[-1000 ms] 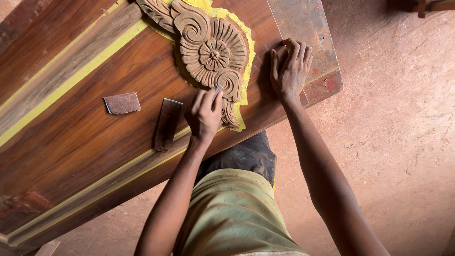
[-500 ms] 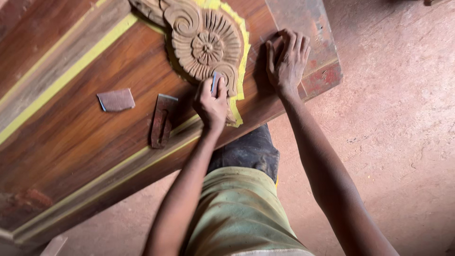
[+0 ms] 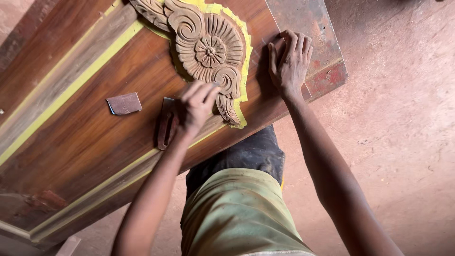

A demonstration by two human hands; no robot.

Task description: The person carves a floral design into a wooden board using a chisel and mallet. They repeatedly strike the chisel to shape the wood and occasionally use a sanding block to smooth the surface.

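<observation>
My left hand (image 3: pixel 196 104) is down on the wooden panel (image 3: pixel 90 137), fingers curled and bunched at the near edge of the carved rosette (image 3: pixel 208 50). I cannot tell whether anything is pinched under those fingertips; they hide it. The knuckles sit just beside the carving's lower scroll, touching or nearly touching it.

My right hand (image 3: pixel 289 61) lies flat to the right of the carving, fingers spread and pressed against the board, holding nothing. It sits beside the yellow tape (image 3: pixel 245 57) that borders the rosette, close to the panel's worn red end (image 3: pixel 327 71).

The rosette itself is pale bare wood, a round flower with ribbed petals and curling scrolls, fixed on the dark grained panel towards its far right part. Just left of my left hand rests a small dark wooden block (image 3: pixel 166 122), lying on the panel. Further left lies a loose scrap of sandpaper (image 3: pixel 124 103), flat, well apart from both hands. Yellow stripes (image 3: pixel 76 85) run along the panel's length. Below, my green shorts (image 3: pixel 237 213) and the reddish floor (image 3: pixel 403 142).
</observation>
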